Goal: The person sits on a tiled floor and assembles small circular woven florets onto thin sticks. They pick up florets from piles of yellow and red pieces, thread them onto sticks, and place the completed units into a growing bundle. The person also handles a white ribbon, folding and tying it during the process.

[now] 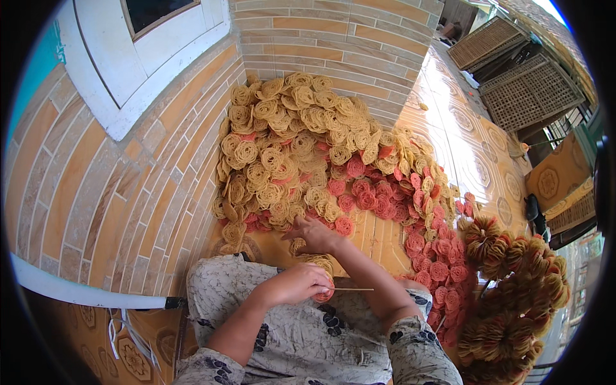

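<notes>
Over my lap, my left hand (299, 284) is closed around a thin stick (353, 289) that points right. A red lacy disc (325, 295) sits on the stick against my fingers, with yellow discs (319, 262) just beyond. My right hand (312, 235) reaches past the left one to the near edge of a large pile of yellow rosette-like discs (282, 160). Its fingers are spread, and whether they touch a disc is hard to see. Red discs (378, 197) lie mixed in the pile and trail down its right side.
Thick bunches of strung discs (513, 295) stand at my right. Behind the pile is a tiled wall (333, 45), with a white door (147, 51) at the upper left. A pale rail (90, 289) runs along my left. Woven racks (532, 90) lean at the far right.
</notes>
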A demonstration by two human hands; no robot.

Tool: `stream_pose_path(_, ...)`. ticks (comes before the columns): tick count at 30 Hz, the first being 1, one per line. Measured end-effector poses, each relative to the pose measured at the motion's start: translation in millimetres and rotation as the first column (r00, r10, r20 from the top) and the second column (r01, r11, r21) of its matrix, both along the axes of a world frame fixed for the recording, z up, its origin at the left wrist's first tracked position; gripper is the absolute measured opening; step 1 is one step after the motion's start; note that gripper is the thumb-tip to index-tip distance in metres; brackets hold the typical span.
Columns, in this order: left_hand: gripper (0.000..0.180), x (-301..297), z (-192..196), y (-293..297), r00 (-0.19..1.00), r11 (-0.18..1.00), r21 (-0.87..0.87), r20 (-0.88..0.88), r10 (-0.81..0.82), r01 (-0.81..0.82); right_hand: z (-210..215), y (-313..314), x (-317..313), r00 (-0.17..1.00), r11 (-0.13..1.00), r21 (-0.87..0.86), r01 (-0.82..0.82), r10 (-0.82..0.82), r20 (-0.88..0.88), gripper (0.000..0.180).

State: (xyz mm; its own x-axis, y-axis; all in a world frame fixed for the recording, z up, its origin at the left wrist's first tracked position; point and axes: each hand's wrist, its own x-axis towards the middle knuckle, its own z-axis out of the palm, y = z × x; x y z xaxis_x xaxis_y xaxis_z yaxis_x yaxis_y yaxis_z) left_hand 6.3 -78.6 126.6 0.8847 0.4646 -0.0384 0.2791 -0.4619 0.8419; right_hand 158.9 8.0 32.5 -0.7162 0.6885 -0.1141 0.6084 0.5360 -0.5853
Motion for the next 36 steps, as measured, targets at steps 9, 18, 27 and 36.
stream_pose_path(9, 0.018, 7, -16, 12, 1.0, 0.998, 0.064, 0.007, -0.014, 0.014, -13, 8, 30, 0.931, 0.941, 0.26, 0.216, -0.279, 0.237, 0.053)
stream_pose_path(18, 0.019, 23, -59, 55, 0.831, 0.79, -0.416, 0.13, 0.541, -0.45, -29, 42, 119, 0.484, 0.538, -0.163, 0.827, -0.829, -0.28, 0.036)
stream_pose_path(27, 0.02, 24, -98, 88, 0.647, 0.626, -0.415, 0.107, 0.755, -0.661, 7, 41, 103, 0.112, 0.493, -0.79, 0.364, -0.865, -0.488, 0.013)
stream_pose_path(36, 0.019, 26, -104, 88, 0.571, 0.548, -0.538, 0.143, 0.808, -0.64, 27, 31, 92, 0.575, 0.811, -0.451, 0.373, -0.583, -0.574, 0.022)
